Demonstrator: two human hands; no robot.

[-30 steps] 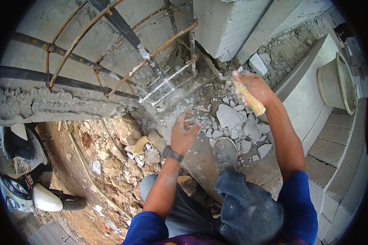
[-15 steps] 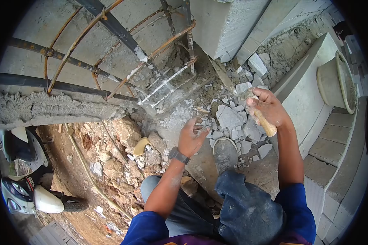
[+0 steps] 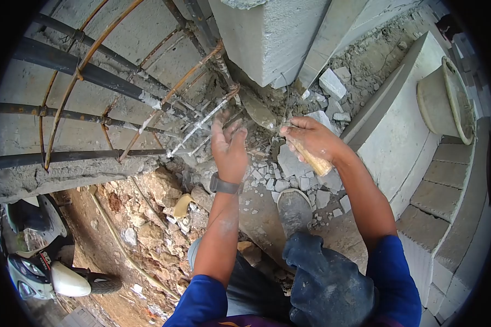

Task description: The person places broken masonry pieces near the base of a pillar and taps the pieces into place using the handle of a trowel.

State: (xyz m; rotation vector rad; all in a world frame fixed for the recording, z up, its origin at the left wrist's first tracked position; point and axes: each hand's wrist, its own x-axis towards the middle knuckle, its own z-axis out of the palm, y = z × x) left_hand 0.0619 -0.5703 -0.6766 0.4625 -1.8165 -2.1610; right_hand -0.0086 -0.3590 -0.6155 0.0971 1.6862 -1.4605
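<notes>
My right hand (image 3: 311,140) is wrapped round the wooden handle of a trowel (image 3: 259,113). The trowel's grey, mortar-smeared blade points up and left, toward the foot of the rebar cage (image 3: 202,122). My left hand (image 3: 229,150) reaches to the white-crusted lower bars of the cage, fingers apart and dusty. Whether its fingertips touch a bar I cannot tell. Beneath both hands lie broken pieces of grey block (image 3: 294,163) and small rubble on the concrete.
A concrete column (image 3: 273,43) rises beyond the trowel. At right, a round basin (image 3: 447,101) leans on a block wall (image 3: 390,141). Rocky earth (image 3: 147,234) drops off at left, with a motor scooter (image 3: 49,261) beside it. My shoe (image 3: 294,212) stands among the rubble.
My left hand has moved forward to the rebar. My right hand has carried the trowel left, bringing its blade nearer the cage. The view has shifted slightly.
</notes>
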